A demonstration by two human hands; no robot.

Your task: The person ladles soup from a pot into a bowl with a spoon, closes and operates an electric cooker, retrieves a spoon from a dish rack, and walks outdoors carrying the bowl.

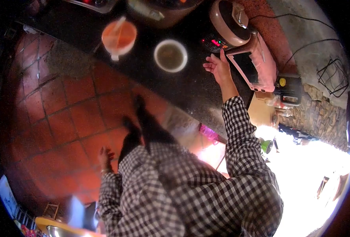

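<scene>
On the dark counter, my right hand is raised just below the lit control panel of a rice cooker. Its thumb points up toward the panel, the other fingers are loosely curled, and nothing shows in it. Right beside this hand is a pink toaster oven. A white bowl of greenish-brown liquid lies to the left, and farther left is a container of orange-red contents with a pale utensil across it. My left hand hangs low over the tiled floor, fingers apart, holding nothing.
The dark counter runs diagonally above the red tiled floor. A large pot stands at the top. Black cables lie at the upper right. At the lower left is a round yellow-rimmed table with a metal basin.
</scene>
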